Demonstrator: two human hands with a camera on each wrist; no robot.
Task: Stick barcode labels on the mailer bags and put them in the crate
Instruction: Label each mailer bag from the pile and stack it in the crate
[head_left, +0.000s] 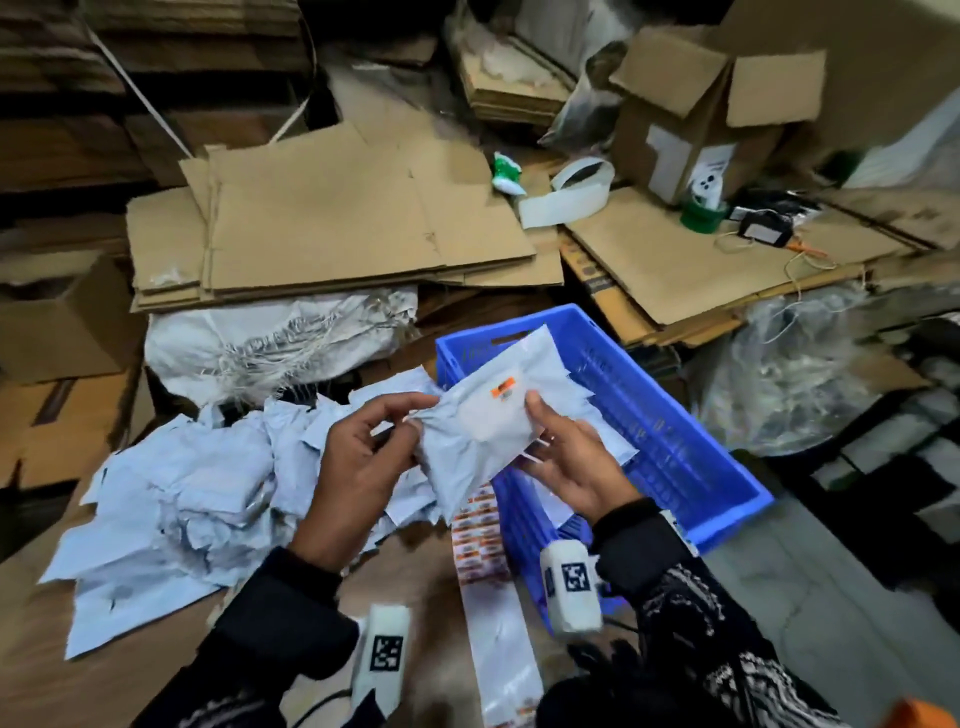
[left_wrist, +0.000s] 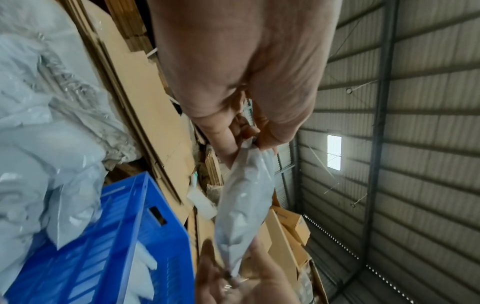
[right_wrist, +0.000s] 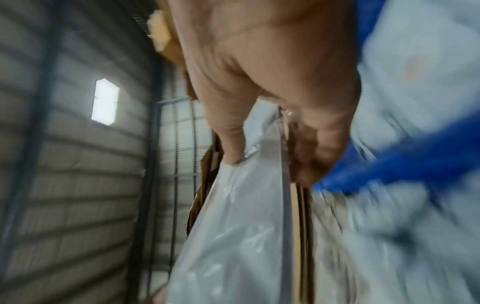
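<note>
A person holds a pale grey mailer bag (head_left: 485, 415) in both hands above the near end of a blue crate (head_left: 675, 431), in a storeroom stacked with flattened cardboard (head_left: 332, 218). A small orange-and-white barcode label (head_left: 503, 388) is stuck on the bag's upper face; its print is too small to read. The left hand (head_left: 358, 457), at 9 o'clock of the bag, pinches the bag's left edge between thumb and curled fingertips. The right hand (head_left: 566, 462), at 4 o'clock of the bag, supports it from beneath, thumb pressed on the top face just below the label and the fingers curled under. In the left wrist view the bag (left_wrist: 241, 205) hangs edge-on between the two hands.

A strip of label backing (head_left: 480, 540), rows of orange labels still on it, lies on the floor at 6 o'clock of the bag, touching the crate's near corner. A heap of unlabelled mailer bags (head_left: 171, 499) spreads at 8 o'clock. Both wrists carry white camera units printed with black square markers (head_left: 574, 577). At 12 o'clock, on the cardboard, sit a roll of white tape (head_left: 576, 182) and an open carton (head_left: 696, 119).
</note>
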